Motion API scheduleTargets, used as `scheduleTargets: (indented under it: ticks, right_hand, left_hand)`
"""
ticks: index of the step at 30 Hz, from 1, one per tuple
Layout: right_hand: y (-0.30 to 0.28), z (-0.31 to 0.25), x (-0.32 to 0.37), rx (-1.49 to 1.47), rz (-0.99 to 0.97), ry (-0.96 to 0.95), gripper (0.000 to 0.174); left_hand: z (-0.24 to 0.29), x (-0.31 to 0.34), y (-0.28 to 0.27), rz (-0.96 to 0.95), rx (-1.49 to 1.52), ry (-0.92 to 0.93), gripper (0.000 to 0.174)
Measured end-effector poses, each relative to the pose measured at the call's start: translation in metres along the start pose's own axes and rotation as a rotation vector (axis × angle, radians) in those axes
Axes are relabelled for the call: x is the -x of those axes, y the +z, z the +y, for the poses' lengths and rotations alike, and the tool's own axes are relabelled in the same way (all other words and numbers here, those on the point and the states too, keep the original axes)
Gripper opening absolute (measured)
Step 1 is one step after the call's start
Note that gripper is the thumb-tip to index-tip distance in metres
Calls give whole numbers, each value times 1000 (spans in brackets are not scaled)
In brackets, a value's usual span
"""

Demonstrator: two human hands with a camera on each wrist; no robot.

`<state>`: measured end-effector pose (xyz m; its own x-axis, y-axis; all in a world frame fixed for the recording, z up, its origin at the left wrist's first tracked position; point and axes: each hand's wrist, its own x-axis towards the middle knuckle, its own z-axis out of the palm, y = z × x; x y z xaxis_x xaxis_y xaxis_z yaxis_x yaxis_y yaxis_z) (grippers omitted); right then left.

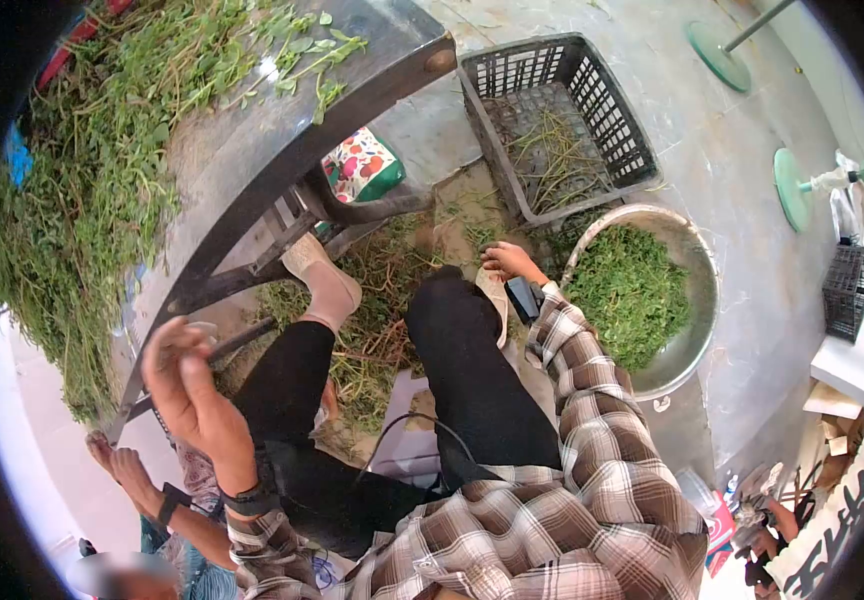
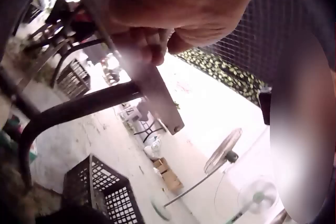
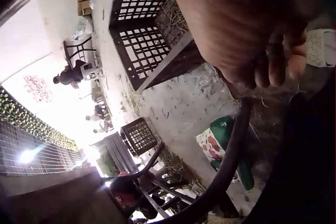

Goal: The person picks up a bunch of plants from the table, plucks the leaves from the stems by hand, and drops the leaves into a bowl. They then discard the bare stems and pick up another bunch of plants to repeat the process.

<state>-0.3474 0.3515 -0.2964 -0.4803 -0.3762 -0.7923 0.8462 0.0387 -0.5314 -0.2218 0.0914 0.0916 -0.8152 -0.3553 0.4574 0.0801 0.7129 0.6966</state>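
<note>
My left hand (image 1: 197,400) is raised beside the table edge in the head view, its fingers loosely bent and partly blurred, with nothing visible in them. In the left wrist view the hand (image 2: 184,3) overlaps the table's edge. My right hand (image 1: 514,262) hangs by my right knee, between the black crate and the metal basin. Its fingers (image 3: 277,66) are loosely curled in the right wrist view, and no held thing shows. Green leafy stems (image 1: 82,230) are heaped on the table (image 1: 242,150). Picked greens (image 1: 627,300) fill much of the metal basin (image 1: 707,330).
The black plastic crate (image 1: 637,180) holds some bare stems (image 1: 552,150). Stalks (image 1: 382,290) litter the floor between my legs. A patterned bag (image 1: 367,165) lies under the table. Another person's hand (image 1: 132,475) is at the left. Green stand bases (image 1: 720,58) are at the right.
</note>
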Motion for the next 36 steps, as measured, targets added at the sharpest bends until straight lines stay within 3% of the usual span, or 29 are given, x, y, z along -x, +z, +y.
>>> scheduleTargets:
  ticks: [2,4,5,8,15,18,21,22,25,29,35,36]
  right_hand:
    - [5,4,-7,-31,29,-2,30]
    - [7,7,-17,-13,61,-5,29]
    - [8,4,-19,-21,62,-6,29]
    - [10,-2,-27,32,10,13,28]
    - [10,22,-108,166,-96,-105,21]
    - [19,29,-138,389,-86,-203,33]
    - [21,37,-159,404,-154,-110,43]
    - [22,31,-159,483,-170,-119,60]
    - [29,37,-176,433,-233,-220,65]
    - [41,23,-180,500,-177,-89,69]
    - [56,25,-207,468,-157,-112,74]
    - [56,26,-211,508,-178,-81,74]
  left_hand:
    - [0,-21,7,51,-28,126,29]
    - [6,-45,19,153,-266,333,31]
    - [6,-55,22,147,-265,338,31]
    - [5,-78,32,92,-648,425,34]
    - [-19,-91,63,24,-844,452,33]
    - [-22,-91,67,45,-814,416,34]
    - [-27,-91,64,62,-801,411,35]
    - [-27,-91,64,70,-775,391,35]
    - [-29,-89,67,91,-709,373,36]
    - [-28,-87,58,104,-793,301,36]
    - [-33,-80,33,109,-910,254,36]
    - [-41,-78,14,82,-1128,329,37]
